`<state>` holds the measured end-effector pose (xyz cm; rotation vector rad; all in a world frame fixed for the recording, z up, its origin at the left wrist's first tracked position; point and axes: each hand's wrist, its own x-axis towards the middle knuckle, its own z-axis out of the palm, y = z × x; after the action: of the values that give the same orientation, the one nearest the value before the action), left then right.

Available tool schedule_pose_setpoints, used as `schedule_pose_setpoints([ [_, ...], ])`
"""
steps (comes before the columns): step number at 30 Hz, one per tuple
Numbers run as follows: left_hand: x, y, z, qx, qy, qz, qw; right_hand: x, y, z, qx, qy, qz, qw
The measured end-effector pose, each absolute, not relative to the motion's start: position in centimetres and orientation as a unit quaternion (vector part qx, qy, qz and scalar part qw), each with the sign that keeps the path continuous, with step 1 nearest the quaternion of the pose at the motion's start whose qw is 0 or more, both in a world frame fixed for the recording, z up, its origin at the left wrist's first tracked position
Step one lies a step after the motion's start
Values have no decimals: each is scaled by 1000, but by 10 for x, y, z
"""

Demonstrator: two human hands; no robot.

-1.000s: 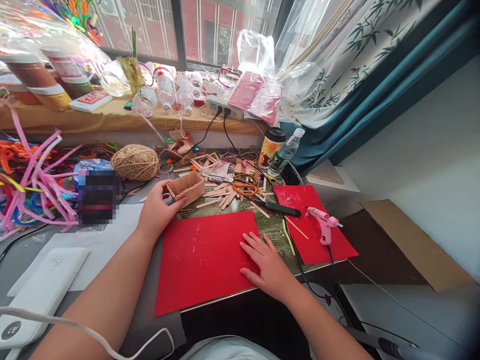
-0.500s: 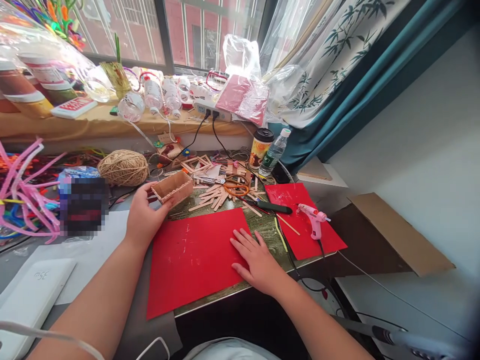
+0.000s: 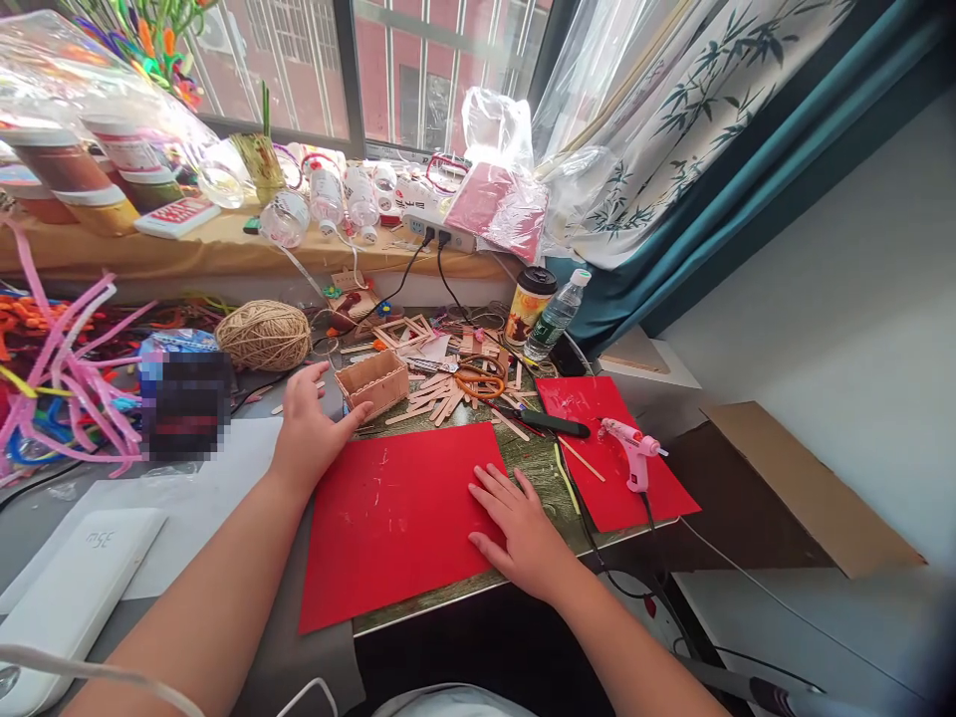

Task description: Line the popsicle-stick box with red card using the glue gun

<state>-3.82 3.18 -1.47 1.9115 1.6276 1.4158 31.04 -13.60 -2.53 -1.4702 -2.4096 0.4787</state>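
My left hand rests on the table's edge with its fingers spread and nothing in them. Its thumb tip lies just beside a small open box of wooden craft sticks, which stands on the table. My right hand lies flat, fingers apart, on the right edge of a large red sheet in front of me. A second red sheet lies to the right with a pink glue gun on it.
Loose craft sticks, orange scissors and a black knife lie behind the sheets. A twine ball, pipe cleaners, a cup and a water bottle stand around. A cardboard piece lies at right.
My left hand has let go of the wooden stick box, which now stands on the table, and its fingers have opened. My right hand has stayed flat on the red sheet.
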Motion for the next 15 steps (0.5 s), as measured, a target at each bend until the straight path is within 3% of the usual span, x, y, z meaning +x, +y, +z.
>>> schedule_pose_setpoints([
  [2,-36,23,-3,702,513,490,62,324,-126,-23,-527,-812,154,196],
  [4,-30,12,8,782,436,440,74,344,-104,-18,-588,-762,96,255],
  [6,-22,2,13,878,332,317,135,366,-76,-13,-654,-726,15,211],
  [9,-8,-8,9,930,263,163,199,389,-37,-9,-675,-720,3,160],
  [15,-1,-9,-11,913,294,140,247,404,-14,-12,-679,-724,-8,120],
])
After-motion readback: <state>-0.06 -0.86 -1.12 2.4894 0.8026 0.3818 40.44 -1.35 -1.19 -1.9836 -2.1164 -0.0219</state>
